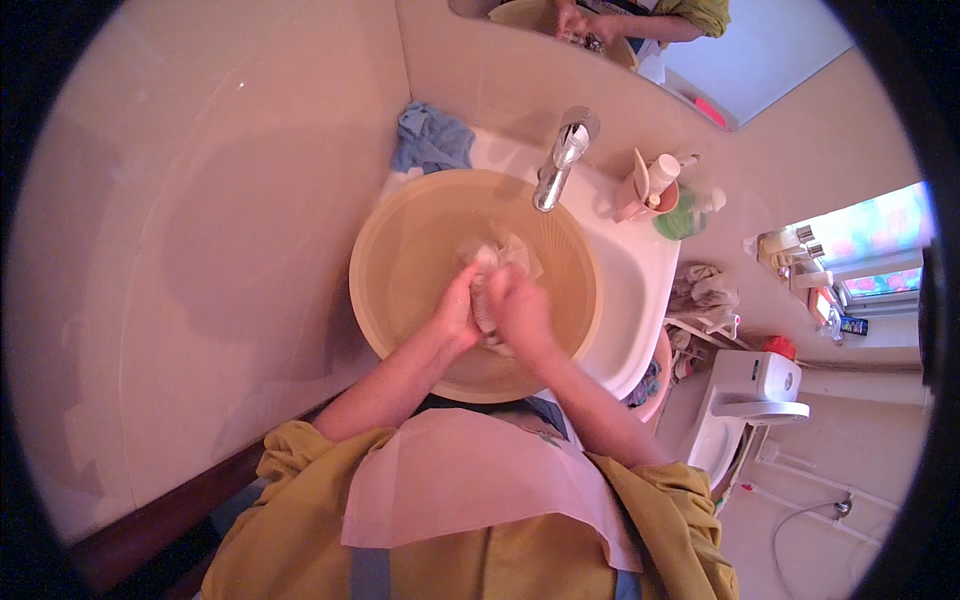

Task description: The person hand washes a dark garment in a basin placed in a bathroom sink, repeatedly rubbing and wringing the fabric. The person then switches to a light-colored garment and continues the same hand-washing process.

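A round yellow plastic basin (405, 217) with water in it rests on a white washbasin (619, 300). Over its middle, my left hand (456, 307) grips a wet, light-coloured cloth (484, 296) from the left side. My right hand (519, 307) presses on the same cloth from the right and is blurred by motion. A loose, thin fold of the cloth spreads out beyond the fingers. The parts of the cloth between my palms are hidden. Above the basin's far right rim stands a chrome faucet (559, 169).
A blue cloth (431, 139) lies at the back left corner. On the right ledge are a pink cup (637, 202) with toiletries and a green pump bottle (679, 217). A wall closes the left side; a mirror (750, 60) hangs behind. A toilet (739, 405) stands farther right.
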Action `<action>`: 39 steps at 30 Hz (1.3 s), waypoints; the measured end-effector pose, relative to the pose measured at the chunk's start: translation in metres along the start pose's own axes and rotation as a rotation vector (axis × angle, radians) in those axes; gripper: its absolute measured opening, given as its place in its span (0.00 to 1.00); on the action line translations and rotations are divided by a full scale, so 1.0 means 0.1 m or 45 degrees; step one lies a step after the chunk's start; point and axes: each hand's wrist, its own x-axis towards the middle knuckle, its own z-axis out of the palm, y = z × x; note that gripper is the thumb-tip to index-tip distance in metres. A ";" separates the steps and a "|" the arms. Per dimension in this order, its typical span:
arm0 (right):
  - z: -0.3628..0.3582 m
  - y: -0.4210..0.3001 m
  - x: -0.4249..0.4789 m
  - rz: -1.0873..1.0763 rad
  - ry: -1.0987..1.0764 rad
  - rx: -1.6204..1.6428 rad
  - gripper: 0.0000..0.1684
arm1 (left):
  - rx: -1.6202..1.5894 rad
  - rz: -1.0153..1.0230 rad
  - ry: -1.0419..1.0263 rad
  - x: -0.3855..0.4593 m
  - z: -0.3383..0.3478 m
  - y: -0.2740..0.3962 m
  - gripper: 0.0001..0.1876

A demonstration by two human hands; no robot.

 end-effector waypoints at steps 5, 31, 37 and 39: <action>-0.16 0.79 0.41 0.873 -0.152 1.215 0.23 | 0.118 0.077 -0.090 -0.17 0.14 0.01 0.23; 0.07 0.18 0.13 0.036 0.131 0.606 0.12 | 0.264 0.287 -0.047 0.40 -0.37 -0.08 0.16; 0.01 0.05 0.00 0.091 0.125 0.495 0.12 | 0.211 0.187 0.131 0.24 -0.29 -0.13 0.17; -0.05 0.28 0.35 0.288 0.158 0.485 0.16 | 0.236 0.177 0.138 0.10 -0.03 -0.12 0.17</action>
